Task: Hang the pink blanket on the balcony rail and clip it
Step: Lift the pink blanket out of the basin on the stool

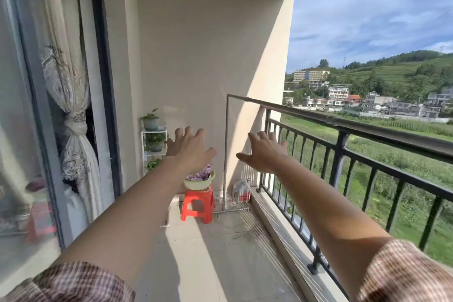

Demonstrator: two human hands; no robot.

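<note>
Both my arms stretch forward over the balcony floor. My left hand (190, 148) is open with fingers spread and holds nothing. My right hand (263, 153) is likewise open and empty, just left of the black balcony rail (367, 127), which runs along the right side. A thin metal bar (241, 98) meets the rail's far end and drops to the floor. A pale green basin (199, 180) on a red stool (197, 205) at the far end holds something pinkish-purple. No pink blanket and no clips can be made out.
A white plant stand (154, 140) with potted plants stands against the far wall. A glass sliding door (36, 130) with a tied curtain (73, 110) lines the left side. A white jug (241, 190) sits in the far right corner. The tiled floor (220, 252) lies between.
</note>
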